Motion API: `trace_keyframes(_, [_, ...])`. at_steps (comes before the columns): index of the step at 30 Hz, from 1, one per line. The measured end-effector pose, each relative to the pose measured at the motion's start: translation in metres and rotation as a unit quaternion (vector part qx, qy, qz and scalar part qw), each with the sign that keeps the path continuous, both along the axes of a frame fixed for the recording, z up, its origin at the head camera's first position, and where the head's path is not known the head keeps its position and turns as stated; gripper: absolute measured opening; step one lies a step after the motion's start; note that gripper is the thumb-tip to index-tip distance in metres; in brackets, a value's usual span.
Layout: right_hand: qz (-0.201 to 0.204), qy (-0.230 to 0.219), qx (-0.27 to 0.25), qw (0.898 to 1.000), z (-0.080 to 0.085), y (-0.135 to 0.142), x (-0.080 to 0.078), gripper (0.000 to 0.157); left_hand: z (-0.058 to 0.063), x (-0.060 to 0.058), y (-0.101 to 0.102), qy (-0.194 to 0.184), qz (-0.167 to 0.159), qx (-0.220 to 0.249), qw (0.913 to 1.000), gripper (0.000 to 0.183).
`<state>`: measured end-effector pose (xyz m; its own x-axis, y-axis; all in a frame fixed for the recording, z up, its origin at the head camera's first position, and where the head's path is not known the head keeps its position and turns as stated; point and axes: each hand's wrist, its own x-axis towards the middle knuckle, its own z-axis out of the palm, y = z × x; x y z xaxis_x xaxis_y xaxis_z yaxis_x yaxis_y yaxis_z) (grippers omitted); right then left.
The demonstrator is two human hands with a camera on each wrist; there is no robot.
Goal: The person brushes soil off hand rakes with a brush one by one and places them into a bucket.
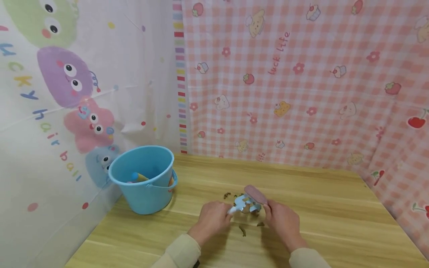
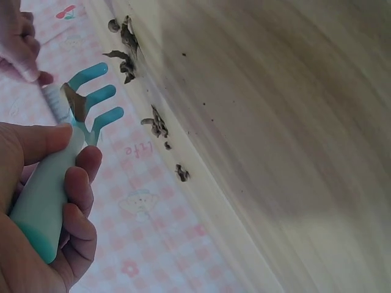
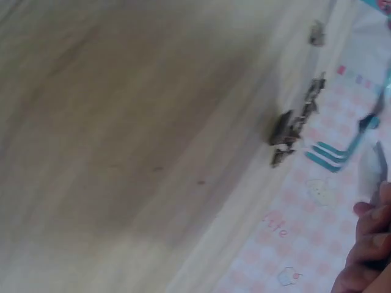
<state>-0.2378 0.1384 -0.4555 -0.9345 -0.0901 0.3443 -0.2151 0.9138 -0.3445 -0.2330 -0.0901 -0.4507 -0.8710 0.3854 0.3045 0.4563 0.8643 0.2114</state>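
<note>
My left hand (image 1: 213,217) grips the thick pale handle of a small hand rake (image 2: 46,189) with curved blue tines. A brown leaf-like scrap (image 2: 76,102) is caught at the base of the tines. In my right hand (image 1: 284,223) is a brush with a pinkish back (image 1: 255,194), held by its handle just over the rake head. Pale bristles (image 2: 55,101) show beside the rake in the left wrist view. Dark, dry curled scraps (image 1: 242,230) lie on the table around and below both tools. In the right wrist view, fingers (image 3: 369,244) curl around the brush handle.
A light blue bucket (image 1: 144,201) stands at the left of the wooden table (image 1: 335,223), with a blue-tipped yellow item (image 1: 140,176) and other things partly hidden inside. Printed cloths (image 1: 295,89) hang behind the table and on both sides.
</note>
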Motion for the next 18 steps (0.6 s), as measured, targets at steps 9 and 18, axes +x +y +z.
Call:
trace_keyframes(9, [0.04, 0.018, 0.004, 0.999, -0.003, -0.007, 0.007, 0.02, 0.001, 0.001, 0.0, 0.02, -0.003, -0.007, 0.9998, 0.036])
trace_keyframes(18, [0.022, 0.032, 0.013, 0.999, -0.007, -0.009, 0.005, 0.014, -0.002, 0.002, -0.001, 0.025, -0.004, 0.004, 0.9997, 0.036])
